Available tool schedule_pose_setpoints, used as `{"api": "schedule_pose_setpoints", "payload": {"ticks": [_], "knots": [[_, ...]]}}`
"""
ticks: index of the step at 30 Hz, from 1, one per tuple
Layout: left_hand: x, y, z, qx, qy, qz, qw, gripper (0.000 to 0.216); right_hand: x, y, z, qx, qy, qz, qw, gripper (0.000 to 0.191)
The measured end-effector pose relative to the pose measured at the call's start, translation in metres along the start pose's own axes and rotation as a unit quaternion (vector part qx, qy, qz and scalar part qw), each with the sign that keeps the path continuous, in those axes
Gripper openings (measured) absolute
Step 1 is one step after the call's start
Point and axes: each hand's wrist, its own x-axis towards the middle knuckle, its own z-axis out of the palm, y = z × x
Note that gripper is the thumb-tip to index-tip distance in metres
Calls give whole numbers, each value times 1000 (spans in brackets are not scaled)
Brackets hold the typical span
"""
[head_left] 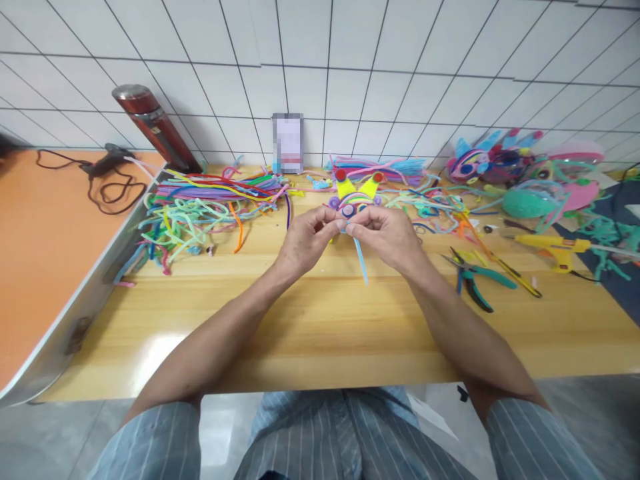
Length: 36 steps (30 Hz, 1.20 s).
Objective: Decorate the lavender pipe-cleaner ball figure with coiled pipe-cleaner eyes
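Observation:
My left hand [309,241] and my right hand [387,235] meet over the middle of the table, fingertips pinched close together. Between them is a light blue pipe cleaner [361,261], its free end hanging down below my right fingers. Just behind my fingertips stands a colourful craft figure [356,192] with two yellow ear-like points tipped in red, purple balls at its sides and a striped band. My hands cover its lower part, so I cannot tell whether they touch it.
Pipe cleaner bundles [215,190] lie at the back left and middle. To the right are pliers [475,277], a yellow cutter knife [517,275], a yellow glue gun [553,248] and finished-looking craft figures [530,167]. A red thermos [157,127] and a phone [289,143] stand by the wall.

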Motion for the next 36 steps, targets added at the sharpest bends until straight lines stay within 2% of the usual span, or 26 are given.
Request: {"api": "schedule_pose_setpoints", "payload": {"ticks": [3, 5, 11, 17, 19, 22, 25, 27, 30, 33, 36], "knots": [[-4, -1, 3, 55, 32, 27, 998, 25, 0, 2, 2, -1, -8, -7, 1000, 31], [-7, -2, 6, 53, 57, 29, 997, 24, 0, 2, 2, 4, -12, -12, 1000, 31], [-13, -6, 17, -73, 119, -3, 990, 34, -2, -2, 7, 32, -4, -18, 999, 34], [-22, -14, 32, -190, 175, -79, 963, 43, -4, 0, 20, 73, 3, -9, 997, 38], [-21, -14, 33, -215, 163, -106, 957, 45, -3, 2, 19, 70, 4, -9, 997, 38], [-15, -12, 26, -209, 92, -124, 966, 46, -1, 2, 11, 38, 7, -11, 999, 34], [-5, -10, 14, -137, 21, -76, 987, 40, 1, 0, 1, -19, -1, -27, 999, 28], [-1, -8, 7, -72, 2, -35, 997, 35, 1, -2, -3, -55, -8, -50, 997, 28], [1, -6, 2, -25, 10, -3, 1000, 29, 0, -5, -5, -77, -6, -79, 994, 33], [-2, -4, 5, -74, 38, -7, 996, 32, -1, -6, -3, -56, -14, -82, 995, 36], [-6, -2, 11, -128, 76, -40, 988, 38, -2, -5, 2, -22, -13, -72, 997, 35]]}}
